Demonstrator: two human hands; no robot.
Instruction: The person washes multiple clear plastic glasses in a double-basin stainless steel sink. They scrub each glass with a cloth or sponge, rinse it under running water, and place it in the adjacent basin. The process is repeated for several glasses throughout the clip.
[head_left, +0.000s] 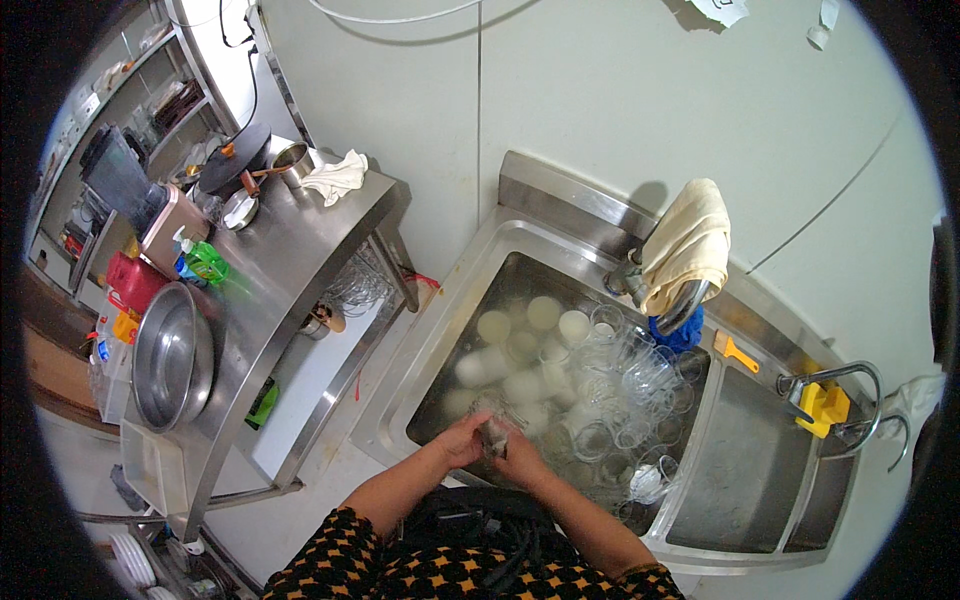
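Over the near edge of the left basin of a stainless steel sink (391, 394), my left hand (461, 442) and my right hand (521, 461) meet around a wet, greyish see-through thing (493, 436). It looks like a drinking glass, though my fingers hide much of it. Cloudy water fills the basin. Several white cups (574, 326) lie sunk or half sunk beyond my hands. To their right, several clear glasses (637, 375) are heaped, some rising above the water. A crumpled clear piece (646, 482) rests near the basin's right front.
A pale cloth (686, 236) hangs over the faucet (684, 306), above a blue cloth (682, 334). A yellow-handled brush (736, 352) lies on the right ledge, near a yellow holder (823, 409). At left, a steel table (277, 255) carries a metal bowl (172, 360) and a green soap bottle (205, 261).
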